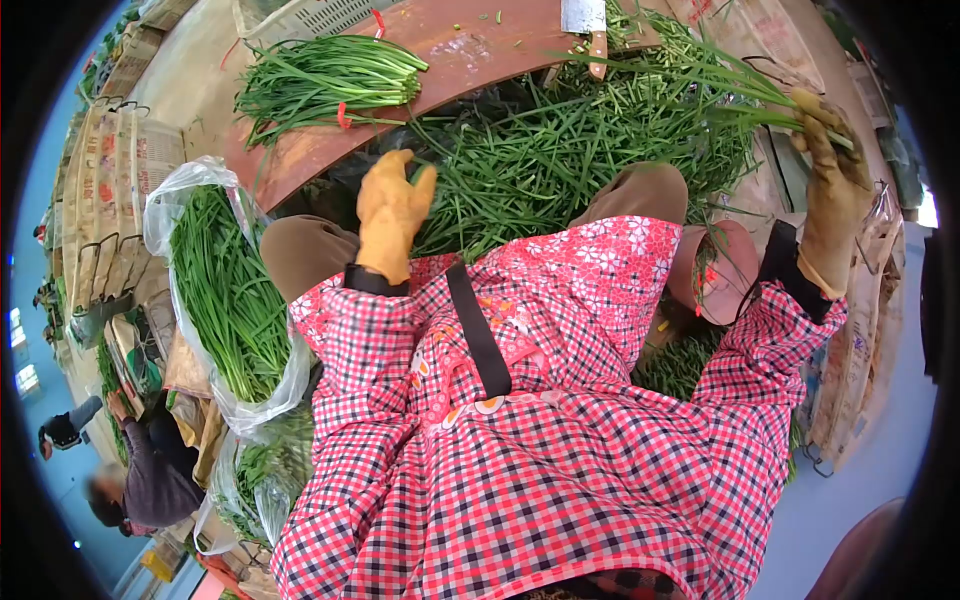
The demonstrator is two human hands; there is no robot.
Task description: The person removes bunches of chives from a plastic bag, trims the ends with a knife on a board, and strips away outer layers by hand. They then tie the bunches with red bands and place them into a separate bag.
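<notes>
My right hand, in a stained yellow glove, is closed around a few long garlic chives at the far right; their leaves reach left over the pile. My left hand, gloved too, is raised above my lap at the left edge of the loose green pile. Its thumb stands apart from the fingers, and I see nothing held in it. Beyond it, a bundle of chives lies on the reddish-brown board, with a red tie near its lower side.
A cleaver with a wooden handle rests at the board's far edge. To my left stands a clear plastic bag full of chives. A white crate is behind the board. Another person sits at far left.
</notes>
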